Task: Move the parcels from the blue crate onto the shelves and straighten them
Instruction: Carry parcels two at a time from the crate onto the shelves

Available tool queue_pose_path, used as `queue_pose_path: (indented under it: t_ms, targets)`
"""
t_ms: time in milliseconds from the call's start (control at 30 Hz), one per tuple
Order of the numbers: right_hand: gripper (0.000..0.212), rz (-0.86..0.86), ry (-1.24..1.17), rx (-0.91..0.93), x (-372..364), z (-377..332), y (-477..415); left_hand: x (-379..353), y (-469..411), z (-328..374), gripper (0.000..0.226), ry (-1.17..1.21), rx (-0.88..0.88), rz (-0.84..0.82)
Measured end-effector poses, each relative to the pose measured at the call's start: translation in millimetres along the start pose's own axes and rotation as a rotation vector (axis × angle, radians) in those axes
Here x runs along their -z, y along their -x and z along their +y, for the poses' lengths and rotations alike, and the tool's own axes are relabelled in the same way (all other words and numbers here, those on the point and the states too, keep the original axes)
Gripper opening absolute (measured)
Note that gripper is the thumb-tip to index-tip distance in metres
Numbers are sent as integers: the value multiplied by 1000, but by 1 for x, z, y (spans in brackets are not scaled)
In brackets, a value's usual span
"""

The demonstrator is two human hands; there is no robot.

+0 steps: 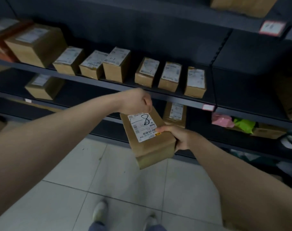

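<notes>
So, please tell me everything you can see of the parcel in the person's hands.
The parcel is a closed oblong box of brown cardboard. Its top carries a white label with barcodes and a black handwritten mark like an 8. It is held tilted above the tiled floor. The right hand grips its right side, thumb on the label's edge. The left hand is at its far end; its grip is hidden.

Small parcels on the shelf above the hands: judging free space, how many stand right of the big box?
6 parcels in one row: three bunched beside the big box, three spaced further right. Any behind them would be hidden.
</notes>
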State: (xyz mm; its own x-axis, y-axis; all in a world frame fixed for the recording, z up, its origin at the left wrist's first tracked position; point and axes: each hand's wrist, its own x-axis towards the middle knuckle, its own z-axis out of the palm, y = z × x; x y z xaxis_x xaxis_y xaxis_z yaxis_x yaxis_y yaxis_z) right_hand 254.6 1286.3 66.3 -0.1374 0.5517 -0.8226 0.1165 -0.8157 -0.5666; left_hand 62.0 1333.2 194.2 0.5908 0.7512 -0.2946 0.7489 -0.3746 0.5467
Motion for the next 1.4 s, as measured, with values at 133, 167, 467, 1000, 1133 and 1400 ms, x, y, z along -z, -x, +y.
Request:
queue_pose_path:
  t_ms: [133,167,467,1000,1133,1400]
  targets:
    - [54,50,-111,-11,-28,1,-66,-14,-13,-53,19,-70,23,-16]
    - [53,74,-144,2,-33,0,-83,-18,-18,-66,20,-89,13,-4]
    - [43,272,-325,130,-28,4,-221,-67,-75,-160,22,-53,-111,100]
    - [49,383,-419,193,41,-9,-341,-119,-145,-211,27,-227,-211,142]
    - [46,412,-408,197,46,-9,-345,-122,-152,-206,29,-266,-231,150]
    - [32,813,-27,312,28,-17,-323,-119,-145,-178,29,-258,-269,154]
